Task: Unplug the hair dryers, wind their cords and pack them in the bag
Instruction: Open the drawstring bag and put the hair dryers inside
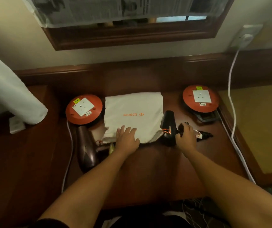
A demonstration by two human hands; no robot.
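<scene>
Left hand (pixel 127 135) lay flat on the floppy white cloth bag (pixel 134 112) while the right hand (pixel 185 134) gripped the black hair dryer's (pixel 169 127) handle, probably its sturdiest hold.

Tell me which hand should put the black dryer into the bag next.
Probably the right hand: it already grips the black dryer at the bag's right edge. The left hand lies flat on the bag, holding it down.

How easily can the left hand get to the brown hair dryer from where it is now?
Probably easily. The left hand rests flat on the white bag, holding nothing, and the brown hair dryer lies uncovered on the desk just to its left, with nothing between them.
</scene>
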